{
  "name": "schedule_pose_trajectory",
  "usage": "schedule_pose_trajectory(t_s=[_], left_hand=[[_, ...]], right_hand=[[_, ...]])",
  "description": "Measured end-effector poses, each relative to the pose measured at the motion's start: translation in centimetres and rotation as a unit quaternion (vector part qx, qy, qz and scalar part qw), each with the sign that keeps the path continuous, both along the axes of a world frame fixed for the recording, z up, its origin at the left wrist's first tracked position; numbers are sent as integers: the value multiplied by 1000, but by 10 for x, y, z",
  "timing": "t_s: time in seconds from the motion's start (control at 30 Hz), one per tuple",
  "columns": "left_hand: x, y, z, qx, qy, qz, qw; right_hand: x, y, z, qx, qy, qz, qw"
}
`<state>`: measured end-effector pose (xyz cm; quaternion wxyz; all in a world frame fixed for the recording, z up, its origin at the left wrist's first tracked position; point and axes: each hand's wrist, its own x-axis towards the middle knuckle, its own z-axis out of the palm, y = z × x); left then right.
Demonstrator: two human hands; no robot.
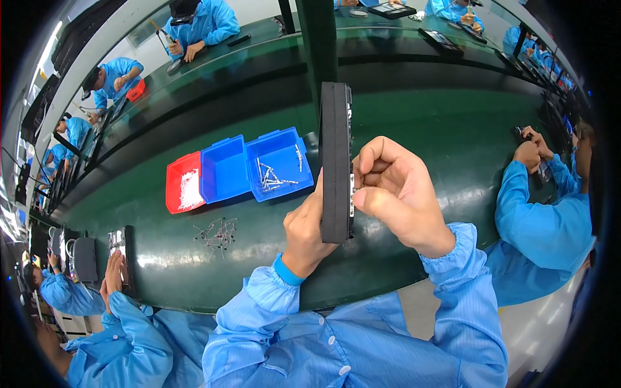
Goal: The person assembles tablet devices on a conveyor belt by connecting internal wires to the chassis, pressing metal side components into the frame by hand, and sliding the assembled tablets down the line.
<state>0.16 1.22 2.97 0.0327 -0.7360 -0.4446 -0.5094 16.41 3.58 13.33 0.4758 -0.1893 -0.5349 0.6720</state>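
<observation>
Black panel point(336, 161) held on edge by left hand point(307, 229); right hand point(394, 194) fingers pinched at its side, fitting underway; loose pins point(218, 233) left on the bench.

Assembly line: green workbench point(414, 129), blue-coated co-workers point(537, 226)

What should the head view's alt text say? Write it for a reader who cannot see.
The left hand holds a black flat panel upright on edge while the right hand pinches at its side. Behind, on the green table, stand two blue bins and a red bin.
</observation>
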Motion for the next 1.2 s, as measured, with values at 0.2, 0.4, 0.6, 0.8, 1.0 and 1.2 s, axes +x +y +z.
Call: schedule_pose_trajectory(t_s=[0.2, 0.4, 0.6, 0.8, 1.0, 1.2], left_hand=[[2, 0, 3, -24, -20, -16, 999], [6, 2, -6, -48, -121, -54, 990], [3, 0, 1, 8, -6, 2, 1000], [0, 1, -2, -9, -3, 3, 1000], [0, -1, 3, -25, -13, -10, 1000], [4, 1, -3, -4, -62, -39, 997]], right_hand=[[-2, -4, -5, 20, -2, -18, 1000], [-5, -6, -9, 86, 9, -16, 996], [0, -3, -2, 15, -13, -18, 1000], [-1, -1, -2, 18, -14, -29, 999], [0, -4, -6, 26, -16, -28, 999], [0, -9, -15, 63, 15, -31, 997]])
